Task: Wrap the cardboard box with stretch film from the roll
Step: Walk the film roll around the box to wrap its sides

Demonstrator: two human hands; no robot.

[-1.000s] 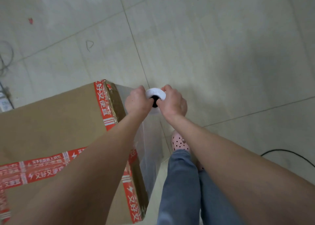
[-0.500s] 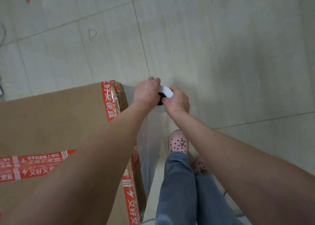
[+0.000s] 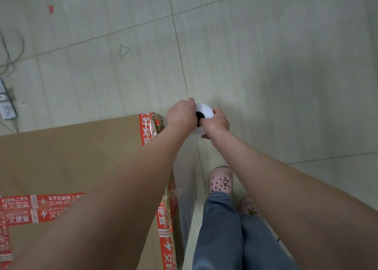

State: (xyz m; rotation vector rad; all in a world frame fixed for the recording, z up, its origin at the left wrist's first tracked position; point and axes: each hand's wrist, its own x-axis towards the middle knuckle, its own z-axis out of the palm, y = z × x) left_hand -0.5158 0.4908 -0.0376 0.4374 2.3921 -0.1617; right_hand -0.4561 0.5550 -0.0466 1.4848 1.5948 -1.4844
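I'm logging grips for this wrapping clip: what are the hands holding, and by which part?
Both hold the stretch film roll by its top end: the left hand grips one side, the right hand the opposite side.

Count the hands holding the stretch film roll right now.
2. The left hand grips the roll on the side nearest the cardboard box; the right hand grips it from the opposite side. Some fingertips are hidden behind the roll.

The pale tiled floor [image 3: 286,65] bears a red mark [image 3: 51,9] and a dark scribble [image 3: 123,51]. A power strip [image 3: 7,106] with cables [image 3: 12,51] lies far left. Pink clogs [image 3: 221,180] poke from blue jeans [image 3: 221,229].
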